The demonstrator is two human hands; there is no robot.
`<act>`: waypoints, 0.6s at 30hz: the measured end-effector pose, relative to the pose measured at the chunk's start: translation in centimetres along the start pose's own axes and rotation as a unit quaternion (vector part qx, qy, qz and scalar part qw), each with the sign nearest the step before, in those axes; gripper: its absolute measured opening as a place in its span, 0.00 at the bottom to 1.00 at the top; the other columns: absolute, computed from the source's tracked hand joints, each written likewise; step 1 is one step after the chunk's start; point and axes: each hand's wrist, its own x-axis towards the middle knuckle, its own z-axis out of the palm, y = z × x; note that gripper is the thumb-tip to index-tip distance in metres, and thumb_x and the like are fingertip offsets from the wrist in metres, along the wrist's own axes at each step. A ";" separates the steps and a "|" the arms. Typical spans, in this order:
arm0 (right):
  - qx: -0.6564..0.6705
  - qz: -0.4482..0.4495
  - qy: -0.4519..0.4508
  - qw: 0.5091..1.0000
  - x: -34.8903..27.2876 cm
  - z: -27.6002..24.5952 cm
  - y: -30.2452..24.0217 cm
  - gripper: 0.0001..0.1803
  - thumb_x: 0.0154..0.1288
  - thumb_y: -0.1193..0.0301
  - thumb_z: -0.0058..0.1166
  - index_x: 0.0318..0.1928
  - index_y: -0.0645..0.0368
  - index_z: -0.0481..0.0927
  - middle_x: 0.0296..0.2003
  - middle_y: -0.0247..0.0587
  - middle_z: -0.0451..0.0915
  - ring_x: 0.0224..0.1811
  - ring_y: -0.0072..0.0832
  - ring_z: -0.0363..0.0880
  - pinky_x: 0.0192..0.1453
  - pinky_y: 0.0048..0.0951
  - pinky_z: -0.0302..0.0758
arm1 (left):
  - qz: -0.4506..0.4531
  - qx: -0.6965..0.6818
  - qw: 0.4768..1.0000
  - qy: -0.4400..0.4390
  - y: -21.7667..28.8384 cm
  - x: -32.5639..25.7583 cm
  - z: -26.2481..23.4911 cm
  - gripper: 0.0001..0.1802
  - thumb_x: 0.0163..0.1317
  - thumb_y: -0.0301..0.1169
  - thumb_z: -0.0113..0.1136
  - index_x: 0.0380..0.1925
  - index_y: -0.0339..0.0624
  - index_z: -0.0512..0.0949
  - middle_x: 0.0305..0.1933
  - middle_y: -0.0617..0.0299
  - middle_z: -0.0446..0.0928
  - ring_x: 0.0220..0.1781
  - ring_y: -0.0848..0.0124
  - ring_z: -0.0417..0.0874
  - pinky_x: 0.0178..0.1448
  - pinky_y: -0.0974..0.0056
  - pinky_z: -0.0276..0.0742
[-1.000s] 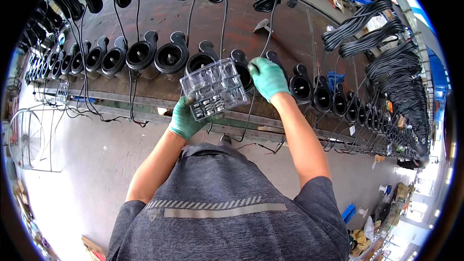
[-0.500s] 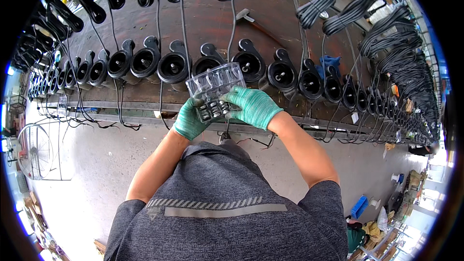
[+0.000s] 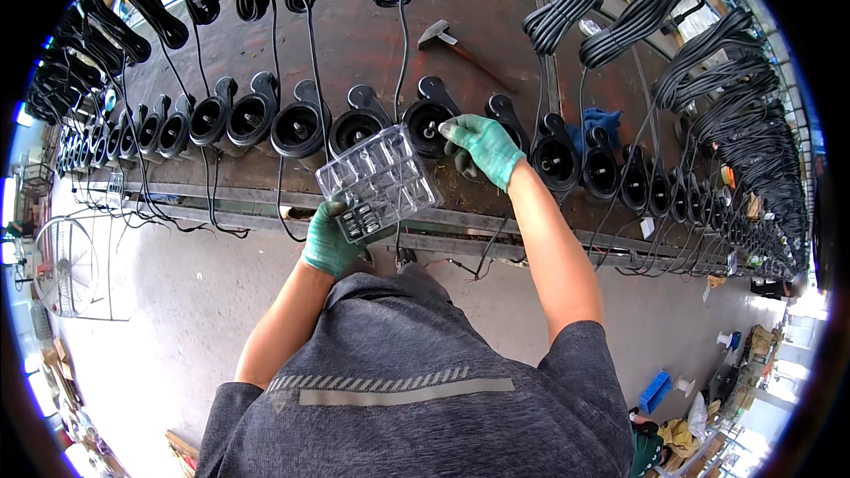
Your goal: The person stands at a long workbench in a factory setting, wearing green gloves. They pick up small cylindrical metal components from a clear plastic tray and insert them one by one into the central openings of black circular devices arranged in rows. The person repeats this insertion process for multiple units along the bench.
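Observation:
My left hand [image 3: 332, 243], in a green glove, holds a clear plastic compartment tray [image 3: 379, 179] by its near edge, tilted above the bench edge; small dark parts lie in its near compartments. My right hand [image 3: 481, 147], also gloved in green, reaches to a black round housing [image 3: 428, 122] in the long row of like housings [image 3: 297, 128] and pinches something small at its opening; what it is cannot be made out. Each housing has a black cord running up the brown bench [image 3: 354, 35].
Coiled black cables [image 3: 620, 0] lie along the bench's far and right sides. A hammer [image 3: 447, 40] rests on the bench top. A blue cloth [image 3: 595, 121] sits behind the housings at right. A floor fan [image 3: 62, 265] stands at left; clutter lies at lower right.
My right hand has gone from the tray, where it was half a second ago, up to the housing right of the tray. The tray stays in my left hand, and the view has shifted along the row.

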 end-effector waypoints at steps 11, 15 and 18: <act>-0.179 0.080 0.035 0.980 4.5 2.1 -1.2 0.17 0.81 0.60 0.51 0.55 0.58 0.83 0.41 0.46 0.89 0.35 0.37 0.89 0.33 0.44 0.82 | -0.021 -0.059 0.998 -0.030 2.0 1.7 -0.5 0.39 0.60 0.36 0.65 0.73 0.42 0.69 0.70 0.45 0.77 0.70 0.45 0.80 0.73 0.29 0.75; -0.489 -0.166 0.062 0.854 4.2 2.0 -0.2 0.18 0.77 0.63 0.56 0.59 0.60 0.81 0.58 0.57 0.82 0.60 0.54 0.81 0.66 0.47 0.76 | -0.062 -0.083 0.993 -0.052 2.7 2.6 -0.2 0.41 0.57 0.38 0.71 0.72 0.44 0.70 0.69 0.48 0.78 0.68 0.46 0.81 0.71 0.31 0.78; -0.551 -0.169 0.047 0.816 5.4 2.5 0.2 0.14 0.77 0.67 0.53 0.55 0.60 0.81 0.53 0.57 0.84 0.56 0.54 0.83 0.62 0.49 0.79 | -0.060 -0.077 0.993 -0.067 2.6 4.1 -0.5 0.39 0.59 0.40 0.73 0.71 0.48 0.72 0.68 0.49 0.79 0.67 0.47 0.82 0.67 0.31 0.82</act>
